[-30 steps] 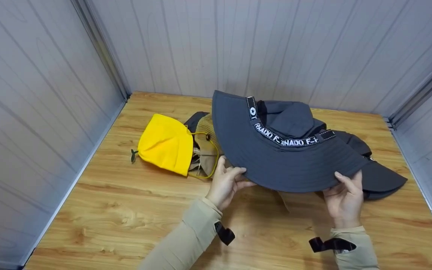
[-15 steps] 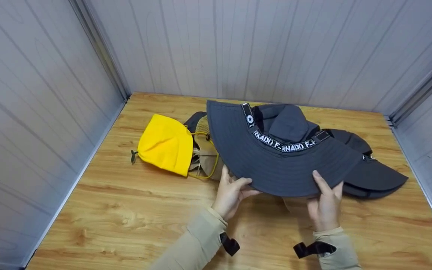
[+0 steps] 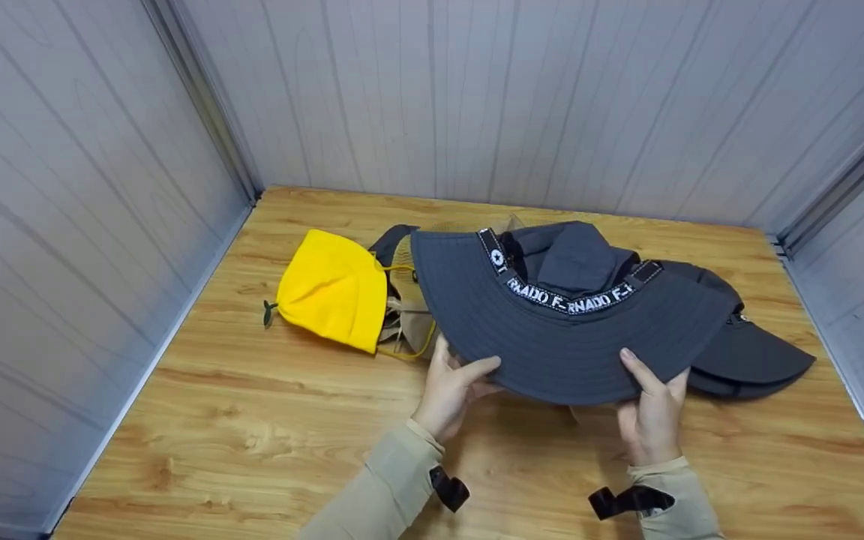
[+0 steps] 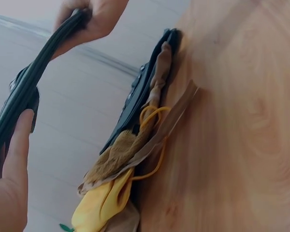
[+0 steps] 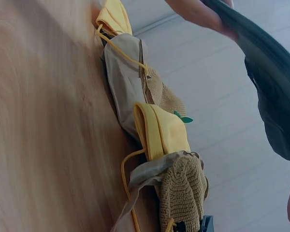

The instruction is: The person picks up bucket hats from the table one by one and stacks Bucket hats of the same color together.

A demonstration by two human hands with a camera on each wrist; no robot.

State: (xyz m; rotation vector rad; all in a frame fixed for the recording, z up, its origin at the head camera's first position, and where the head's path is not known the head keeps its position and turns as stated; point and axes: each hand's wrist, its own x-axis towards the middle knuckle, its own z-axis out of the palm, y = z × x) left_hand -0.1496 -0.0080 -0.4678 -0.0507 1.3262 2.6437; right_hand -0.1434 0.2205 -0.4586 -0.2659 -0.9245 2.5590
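Both hands hold a dark grey wide-brimmed hat with a black and white lettered band. My left hand grips the near brim on its left side, thumb on top. Further right along the same edge, my right hand pinches the brim, thumb on top and the other fingers mostly hidden beneath. Both wrist views show the hat's brim raised off the table, apart from the hats below. In the right wrist view its crown hangs under the brim.
A yellow hat with a green sprout and yellow cord lies left, against a tan hat. More dark grey hats lie stacked at right. The right wrist view shows another yellow hat and a tan knitted crown. Panel walls surround the wooden table.
The held hat has come down and slightly toward me, its brim tilting flatter. My right hand has slid left along the brim, while my left hand has kept its grip.
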